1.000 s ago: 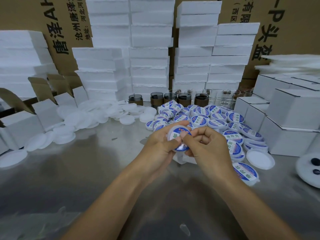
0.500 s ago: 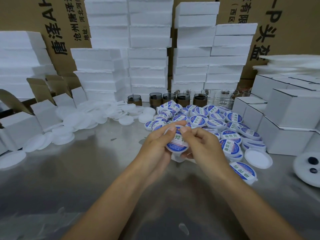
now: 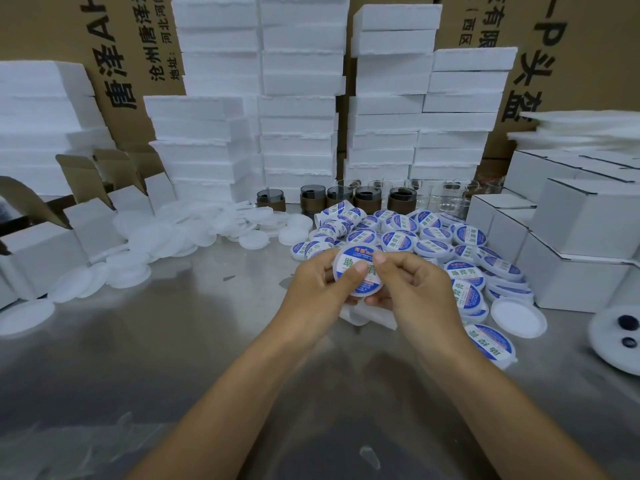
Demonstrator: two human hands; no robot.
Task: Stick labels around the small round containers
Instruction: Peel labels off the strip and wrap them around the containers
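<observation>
**A:** Where is the small round container [image 3: 364,285] sitting?

**B:** It is hanging above the bench [image 3: 173,341], in front of the labelled pile [image 3: 433,237]. The left hand [image 3: 317,289] and right hand [image 3: 417,289] are both pinching it, fingers [image 3: 360,269] pressing its printed face.

**A:** How is it handling?

**B:** I am guessing light, stiff, slick plastic. Gripping top and bottom is looking safest, leaving the side wall free.

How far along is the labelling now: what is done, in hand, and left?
Done: a pile of labelled containers. In hand: left hand and right hand hold one container, thumbs pressing its label. Left: the plain white rounds at the left appear unlabelled; whether they need labels, I cannot tell.
</observation>
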